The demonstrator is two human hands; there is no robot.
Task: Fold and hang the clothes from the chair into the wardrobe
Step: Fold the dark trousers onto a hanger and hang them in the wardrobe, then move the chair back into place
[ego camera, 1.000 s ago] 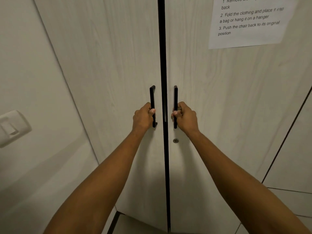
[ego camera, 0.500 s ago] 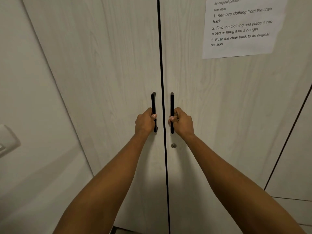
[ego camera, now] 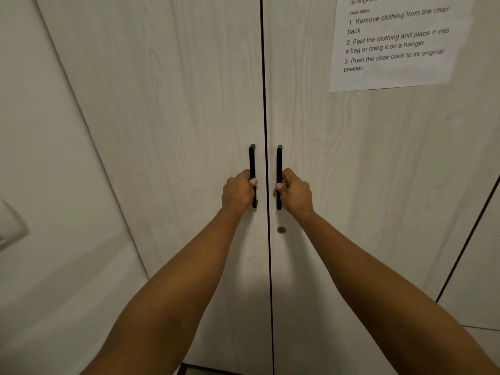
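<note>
The wardrobe (ego camera: 189, 131) fills the view straight ahead, its two pale wood-grain doors meeting at a thin dark vertical seam in the middle, with no gap showing anything inside. Just beside the seam on each side runs a slim black upright bar: the left handle (ego camera: 252, 161) on the left door and the right handle (ego camera: 279, 163) on the right door, the two standing parallel and close together. The left hand (ego camera: 238, 192) grips the lower half of the left handle, fingers curled round the bar from the outer side and the thumb tip pressed against its front. The right hand (ego camera: 295, 192) holds the lower half of the right handle the same way, fingers wrapped behind it and the thumb nail showing at the inner edge. Both forearms reach up from the near bottom corners of the view towards the handles. A small round keyhole (ego camera: 281, 229) sits on the right door just below the right handle. High on the right door hangs a white paper sheet (ego camera: 397, 44) printed with numbered instructions. To the far left, a plain pale wall carries a white switch plate (ego camera: 10, 228) at the edge of view.
</note>
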